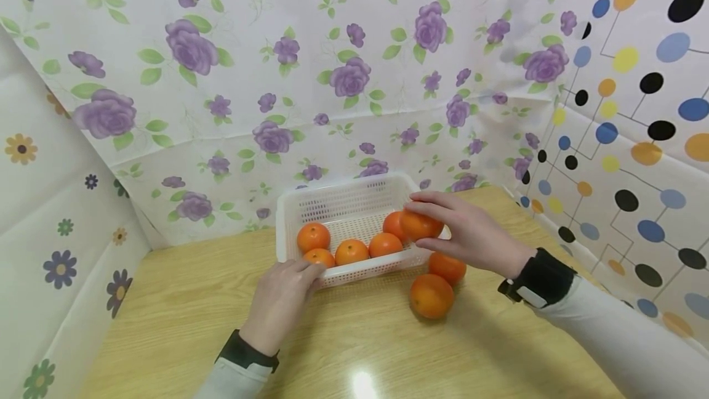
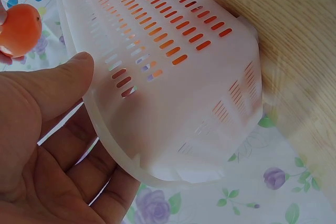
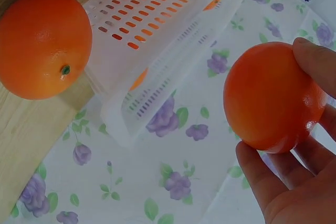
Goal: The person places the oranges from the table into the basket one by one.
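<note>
A white plastic basket (image 1: 354, 186) with slotted walls sits on the table and holds several oranges (image 1: 351, 252). At its front left corner my left hand (image 1: 285, 297) grips the rim, thumb outside and fingers inside in the left wrist view (image 2: 58, 145). My right hand (image 1: 471, 233) holds one orange (image 1: 421, 225) between thumb and fingers over the basket's right end. That same orange (image 3: 275, 98) shows smooth and glossy in the right wrist view. Two more oranges lie on the table beside the basket's front right corner, the nearer orange (image 1: 432, 296) and one behind it (image 1: 447, 268).
The wooden table (image 1: 194, 306) extends in front of and to both sides of the basket. Behind it hangs a white cloth (image 1: 232, 97) with purple flowers. A dotted cloth (image 1: 637, 159) covers the right side, and a daisy-patterned cloth (image 1: 50, 214) the left.
</note>
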Tool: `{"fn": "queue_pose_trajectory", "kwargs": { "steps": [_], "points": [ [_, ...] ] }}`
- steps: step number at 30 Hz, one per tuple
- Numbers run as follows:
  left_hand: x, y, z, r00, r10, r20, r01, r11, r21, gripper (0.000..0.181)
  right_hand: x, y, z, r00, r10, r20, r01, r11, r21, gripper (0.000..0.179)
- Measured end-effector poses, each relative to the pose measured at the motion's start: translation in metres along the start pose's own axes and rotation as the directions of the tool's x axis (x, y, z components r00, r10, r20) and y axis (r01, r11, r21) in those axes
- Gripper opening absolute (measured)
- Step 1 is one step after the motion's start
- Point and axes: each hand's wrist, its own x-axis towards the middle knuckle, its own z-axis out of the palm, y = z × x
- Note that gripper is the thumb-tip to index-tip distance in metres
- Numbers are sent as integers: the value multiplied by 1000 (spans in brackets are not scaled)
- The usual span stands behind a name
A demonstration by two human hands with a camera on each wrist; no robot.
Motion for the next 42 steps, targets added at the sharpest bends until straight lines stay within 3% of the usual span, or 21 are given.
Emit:
{"fn": "queue_pose_trajectory", "kwargs": {
  "steps": [15, 26, 35, 42],
  "points": [
    [-1, -1, 1, 1000, 13, -13, -13, 1000, 5, 33, 16, 11, 10, 991, 104, 82, -105, 994, 9, 65],
    [-2, -1, 1, 1000, 12, -12, -12, 1000, -10, 34, 14, 22, 16, 965, 215, 150, -219, 976, 14, 63],
    [-2, -1, 0, 999, 21, -25, -22, 1000, -7, 33, 12, 31, 26, 948, 256, 187, -265, 964, 24, 64],
    [-1, -1, 1, 1000, 16, -20, -17, 1000, -8, 33, 14, 39, 36, 954, 242, 176, -247, 969, 10, 62]
  ]
}}
